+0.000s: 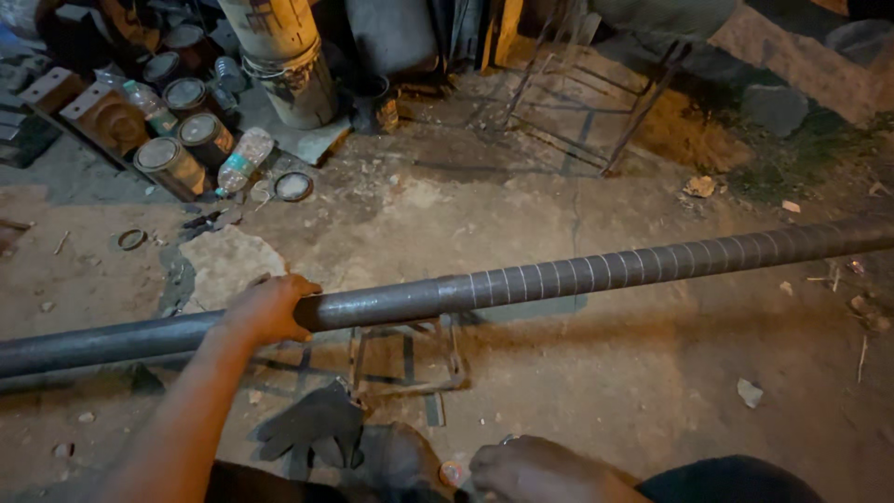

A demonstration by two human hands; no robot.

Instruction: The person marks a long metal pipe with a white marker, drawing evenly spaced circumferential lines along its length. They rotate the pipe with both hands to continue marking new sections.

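A long dark metal pipe (pixel 577 275) runs across the view from lower left to upper right, with pale ring marks along its right half. My left hand (pixel 270 307) is wrapped over the top of the pipe, left of the middle. The pipe rests above a small metal rod stand (pixel 410 359) on the dirt ground. My right hand (pixel 535 469) is low at the bottom edge with its fingers curled, next to a small round thing (pixel 453 473). I cannot tell whether it holds that thing. A dark work glove (pixel 317 427) lies on the ground below the pipe.
Several round tins (pixel 172 166) and a plastic bottle (pixel 244 158) lie at the upper left by a wrapped pillar (pixel 284 65). A flat stone (pixel 228 265) sits near the left hand. A bent rod frame (pixel 596 112) stands at the back. Small stones are scattered on the dirt.
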